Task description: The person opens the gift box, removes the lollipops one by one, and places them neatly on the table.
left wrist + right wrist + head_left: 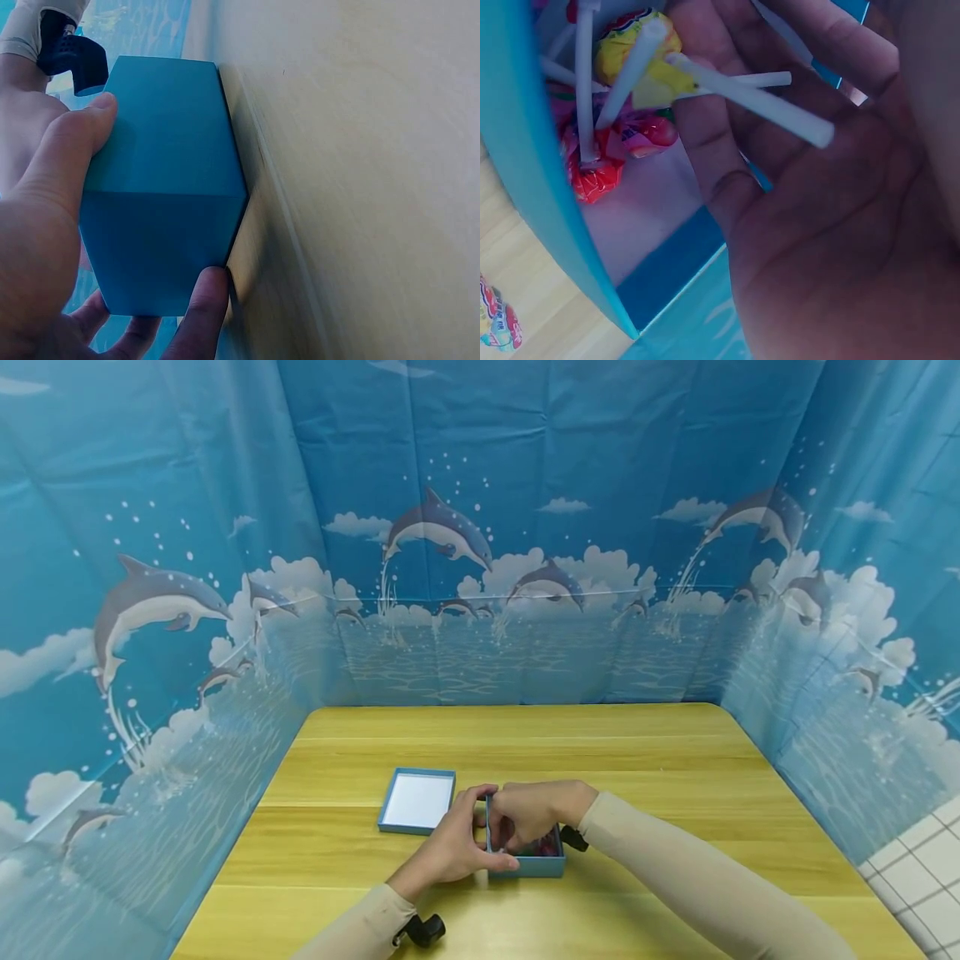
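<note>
Nearest the camera, the left hand (450, 852) clamps the blue box (525, 860), thumb on one wall and fingers (199, 315) curled round the corner, pinning it to the wooden worktop (675, 752). Just past it, the right hand (532, 810) dips inside the box, fingers curled around a yellow lollipop (641, 56) among red and pink ones. Beyond, on the left, the box lid (417, 800) lies open side up.
</note>
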Available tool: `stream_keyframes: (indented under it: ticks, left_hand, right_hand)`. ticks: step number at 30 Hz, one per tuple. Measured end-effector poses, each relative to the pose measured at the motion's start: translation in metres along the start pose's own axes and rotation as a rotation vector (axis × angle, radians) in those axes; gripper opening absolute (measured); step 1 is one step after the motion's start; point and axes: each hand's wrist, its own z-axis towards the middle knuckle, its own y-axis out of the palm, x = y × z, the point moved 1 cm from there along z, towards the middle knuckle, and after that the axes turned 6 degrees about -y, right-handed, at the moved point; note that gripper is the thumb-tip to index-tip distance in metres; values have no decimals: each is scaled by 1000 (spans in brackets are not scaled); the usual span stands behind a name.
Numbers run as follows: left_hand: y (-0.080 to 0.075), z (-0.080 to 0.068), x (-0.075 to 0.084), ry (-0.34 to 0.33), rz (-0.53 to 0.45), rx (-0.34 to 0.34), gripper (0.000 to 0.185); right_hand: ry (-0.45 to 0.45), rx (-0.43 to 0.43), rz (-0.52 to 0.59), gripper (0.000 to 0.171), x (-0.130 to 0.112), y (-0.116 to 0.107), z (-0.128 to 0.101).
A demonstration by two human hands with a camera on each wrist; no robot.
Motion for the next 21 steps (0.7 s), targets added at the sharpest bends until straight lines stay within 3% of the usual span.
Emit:
stream_keyframes:
  ticks: [9,21]
  left_hand:
    - [1,1,-3,9,-1,6,113]
    - [0,2,-4,17,-4,5,112]
  right_hand:
    - [24,-32,-31,22,2,-1,1]
    - [72,0,3,12,7,0,2]
